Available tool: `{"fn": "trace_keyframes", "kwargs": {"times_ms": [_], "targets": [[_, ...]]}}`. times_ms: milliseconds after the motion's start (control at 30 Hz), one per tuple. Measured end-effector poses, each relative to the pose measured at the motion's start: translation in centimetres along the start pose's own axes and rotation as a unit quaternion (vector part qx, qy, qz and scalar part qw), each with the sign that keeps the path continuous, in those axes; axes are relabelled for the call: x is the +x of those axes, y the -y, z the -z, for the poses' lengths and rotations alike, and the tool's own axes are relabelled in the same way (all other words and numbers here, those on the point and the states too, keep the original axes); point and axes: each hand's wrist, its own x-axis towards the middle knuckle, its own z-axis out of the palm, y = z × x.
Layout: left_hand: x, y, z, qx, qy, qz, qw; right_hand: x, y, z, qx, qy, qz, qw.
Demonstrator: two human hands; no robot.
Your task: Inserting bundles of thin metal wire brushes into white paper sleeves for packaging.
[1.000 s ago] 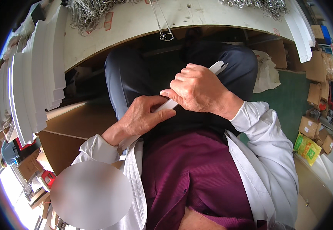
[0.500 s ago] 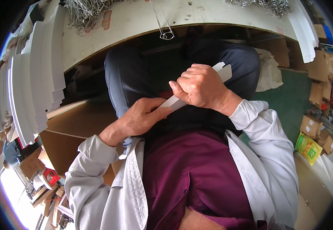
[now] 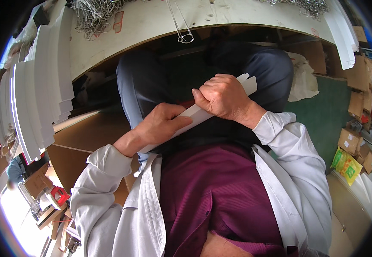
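Over my lap lies a long, narrow white cardboard box, slanting from lower left to upper right. My left hand grips its lower part, thumb on the upper face and fingers curled out of sight beneath. Nearer the upper end, my right hand is closed round it in a fist. An end flap with a notched edge sticks out past the right fist. The box's lower end reaches beyond my left wrist, close to my shirt.
Stacks of long white flat cartons stand at the left. On the white table ahead lie heaps of metal wire hooks, and a wire piece with rings overhangs its edge. A brown cardboard box stands beside my left leg.
The box has turned slightly in my hands and shows a wider face. More of its lower end now shows past my left wrist. Both hands keep their grip.
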Motion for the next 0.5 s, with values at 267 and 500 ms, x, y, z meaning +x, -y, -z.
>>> {"fn": "trace_keyframes", "kwargs": {"times_ms": [267, 500], "targets": [[-0.3, -1.8, -0.1, 0.104, -0.068, -0.027, 0.992, 0.3, -0.1, -0.4, -0.005, -0.017, -0.009, 1.000], [-0.5, -2.0, -0.2, 0.148, -0.111, -0.039, 0.982, 0.3, -0.1, 0.0, -0.036, -0.031, -0.001, 0.999]]}}
